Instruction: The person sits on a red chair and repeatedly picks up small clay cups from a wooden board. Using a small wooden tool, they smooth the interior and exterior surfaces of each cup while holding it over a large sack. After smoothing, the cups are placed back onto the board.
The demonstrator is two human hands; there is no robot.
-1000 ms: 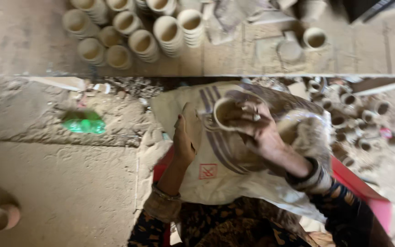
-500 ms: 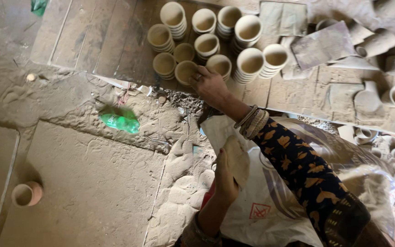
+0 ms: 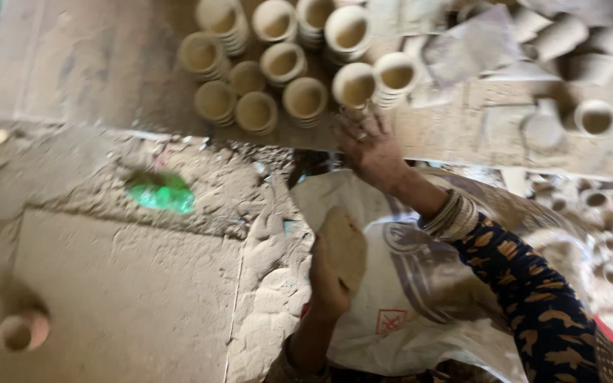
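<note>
The right hand [image 3: 372, 145] is extended forward to the stacks of clay cups [image 3: 305, 99], fingers spread and loose, gripping nothing. Its fingertips lie just below the nearest cup stack [image 3: 355, 85]; contact cannot be confirmed because of blur. The left hand [image 3: 329, 280] is closed around a flat slab of clay [image 3: 344, 245], held upright above a white plastic sack [image 3: 406, 284] on the lap. A green scrap [image 3: 161, 191] lies on the dusty floor to the left. A single cup [image 3: 23, 330] stands well apart, lower left.
</note>
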